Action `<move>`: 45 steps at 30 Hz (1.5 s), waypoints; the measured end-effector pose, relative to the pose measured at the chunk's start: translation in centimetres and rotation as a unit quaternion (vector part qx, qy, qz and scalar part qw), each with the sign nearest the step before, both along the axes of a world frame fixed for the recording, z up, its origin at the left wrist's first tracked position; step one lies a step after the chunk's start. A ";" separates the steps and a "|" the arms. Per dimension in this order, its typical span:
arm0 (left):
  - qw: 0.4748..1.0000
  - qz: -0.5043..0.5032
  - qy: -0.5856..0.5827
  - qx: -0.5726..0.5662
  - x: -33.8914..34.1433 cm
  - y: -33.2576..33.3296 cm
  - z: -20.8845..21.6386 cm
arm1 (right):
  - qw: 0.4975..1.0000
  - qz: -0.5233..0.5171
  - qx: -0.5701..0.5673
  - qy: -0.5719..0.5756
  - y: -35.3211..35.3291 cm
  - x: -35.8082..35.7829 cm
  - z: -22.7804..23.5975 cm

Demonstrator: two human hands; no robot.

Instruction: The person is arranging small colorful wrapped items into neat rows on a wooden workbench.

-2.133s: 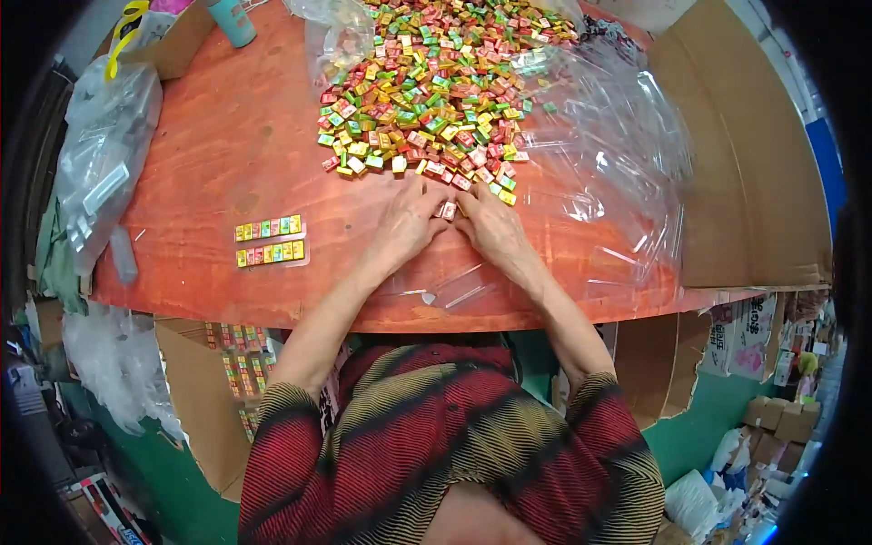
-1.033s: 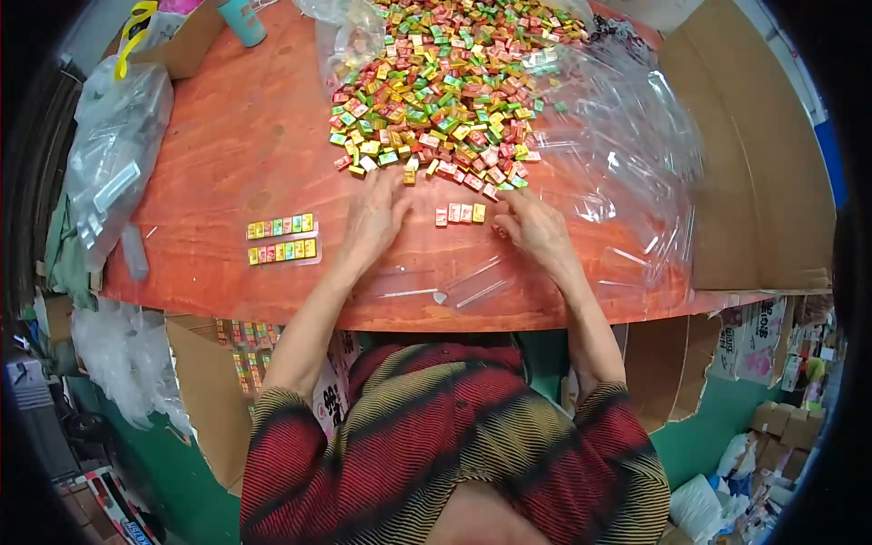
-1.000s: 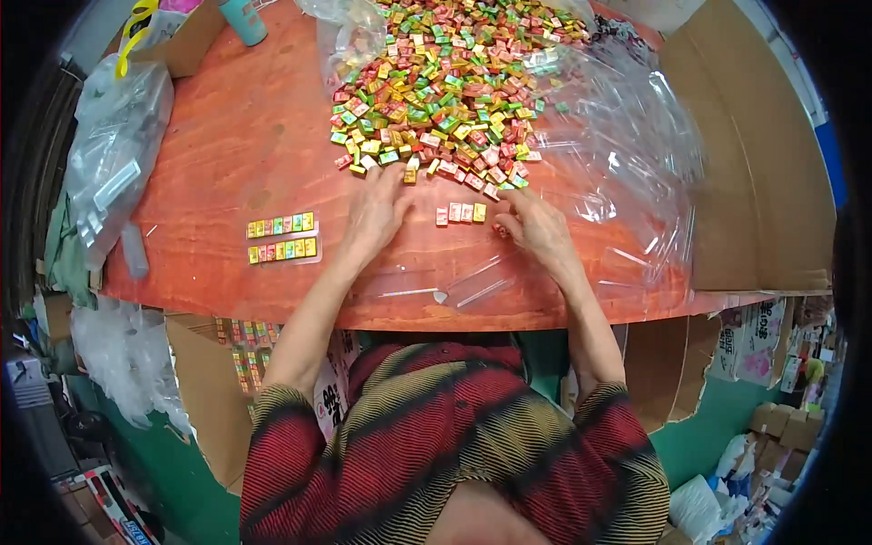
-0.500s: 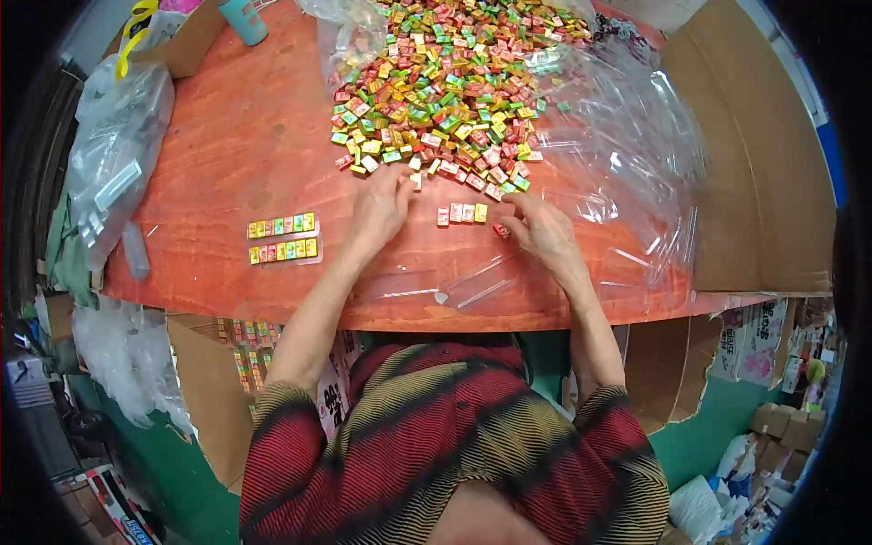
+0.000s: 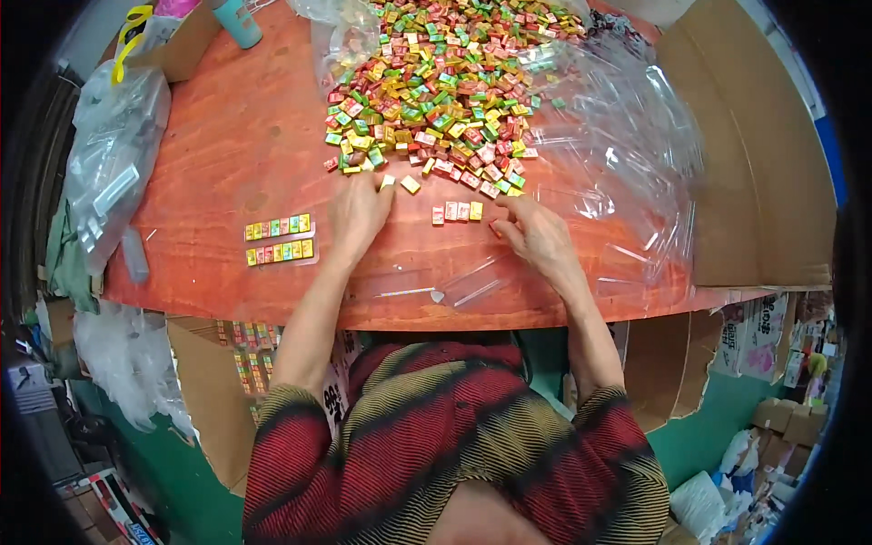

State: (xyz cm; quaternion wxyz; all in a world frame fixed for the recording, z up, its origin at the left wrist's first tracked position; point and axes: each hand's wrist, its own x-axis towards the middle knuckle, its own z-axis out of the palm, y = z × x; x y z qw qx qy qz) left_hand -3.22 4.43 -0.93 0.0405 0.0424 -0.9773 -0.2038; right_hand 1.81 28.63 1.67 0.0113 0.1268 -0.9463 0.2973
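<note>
A large heap of small coloured blocks (image 5: 436, 100), red, yellow and green, lies at the far middle of the red table. At its near left edge my left hand (image 5: 361, 218) has its fingers closed on a small yellow block (image 5: 388, 181). Another yellow block (image 5: 411, 185) lies loose just right of it. A short row of blocks (image 5: 457, 213), red ones with a yellow one at the right end, stands between my hands. Right of this row, my right hand (image 5: 543, 238) pinches a small red block (image 5: 495, 228), mostly hidden by the fingers.
Two filled rows of blocks in clear trays (image 5: 310, 262) lie at the left. Empty clear trays (image 5: 477, 283) lie near the front edge, more (image 5: 627, 136) at the right. A cardboard box (image 5: 745, 154), a plastic bag (image 5: 113, 163) and a teal cup (image 5: 238, 23) stand around.
My left hand has moved left along the heap's edge, leaving one yellow block behind on the table. My right hand has barely shifted and still holds the red block.
</note>
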 end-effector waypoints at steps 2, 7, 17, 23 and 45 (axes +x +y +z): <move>0.999 -0.014 -0.036 0.018 1.7 -0.7 0.0 | 1.000 0.013 0.004 0.022 -1.4 -0.2 -0.4; 0.987 -0.105 0.051 0.109 3.5 -1.1 0.0 | 0.985 0.092 0.050 0.135 -7.7 -3.1 -1.7; 0.966 -0.196 0.051 0.162 2.2 -0.6 -2.0 | 0.961 0.111 0.140 0.211 -10.4 -3.9 -4.1; 0.955 -0.228 0.052 0.182 2.7 1.0 -0.4 | 0.997 -0.013 0.042 0.057 -3.4 -1.9 -0.3; 0.956 -0.268 0.084 0.079 2.9 3.9 -0.8 | 0.997 0.053 0.051 -0.002 -0.8 -1.0 -0.8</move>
